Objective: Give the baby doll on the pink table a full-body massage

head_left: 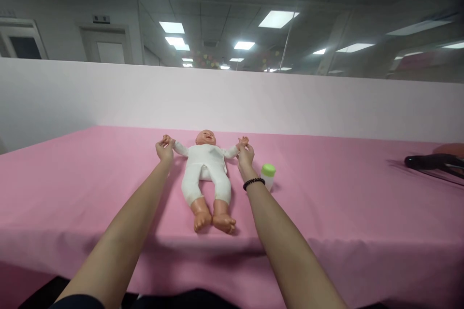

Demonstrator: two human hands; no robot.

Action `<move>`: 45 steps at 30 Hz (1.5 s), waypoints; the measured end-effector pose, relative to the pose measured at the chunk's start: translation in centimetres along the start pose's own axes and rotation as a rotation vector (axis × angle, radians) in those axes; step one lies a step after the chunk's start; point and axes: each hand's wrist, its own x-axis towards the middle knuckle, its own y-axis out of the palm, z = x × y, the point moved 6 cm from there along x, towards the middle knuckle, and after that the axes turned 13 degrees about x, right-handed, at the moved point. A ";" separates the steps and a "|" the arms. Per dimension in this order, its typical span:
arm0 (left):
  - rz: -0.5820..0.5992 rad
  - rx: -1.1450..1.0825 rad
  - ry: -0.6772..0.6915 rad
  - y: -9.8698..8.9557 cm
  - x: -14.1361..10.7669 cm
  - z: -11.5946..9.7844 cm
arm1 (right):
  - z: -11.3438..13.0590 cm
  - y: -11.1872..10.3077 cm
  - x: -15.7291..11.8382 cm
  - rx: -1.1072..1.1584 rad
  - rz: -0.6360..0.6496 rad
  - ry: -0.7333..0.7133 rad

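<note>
A baby doll (206,157) in a white suit lies on its back, its head away from me and its bare feet near the table's front edge. Both of its arms are stretched out sideways. My left hand (165,150) is closed around the doll's hand on the left side. On the other side, my right hand (246,153) grips the doll's other hand at the wrist, fingers pinched together. Beside my right wrist, which wears a black beaded bracelet (254,182), stands a small white bottle (268,174) with a green cap, partly hidden by my forearm.
Pink cloth (326,193) covers the table and hangs over its front edge. At the far right lies a black handled object (431,161), cut off by the frame, with something orange-brown behind it. A low white partition (232,99) borders the table's back, with glass above.
</note>
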 end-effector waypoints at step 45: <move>1.094 0.676 1.222 -0.7 -4.0 -4.9 | 7.5 0.2 -6.9 -0.911 1.305 -0.934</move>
